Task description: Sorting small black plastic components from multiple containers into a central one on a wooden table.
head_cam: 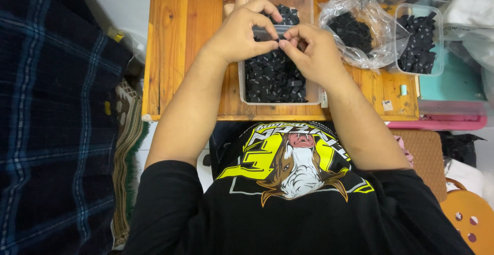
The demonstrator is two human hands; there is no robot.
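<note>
Wooden table (175,54): one. Left hand (239,31), fingers curled, and right hand (314,52), fingertips pinched: together they hold one small black piece (281,39) above the near clear tub (247,88), full of like black pieces. Beyond it, one second tub (301,0). Right: one clear plastic bag (360,29) of black pieces, then one more clear container (421,39).

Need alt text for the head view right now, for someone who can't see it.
Two bare hands, left hand and right hand, meet over a clear tub of small black parts, pinching one small black part between their fingers. The tub sits on a wooden table among more tubs of black parts and a clear plastic bag holding the same.
</note>
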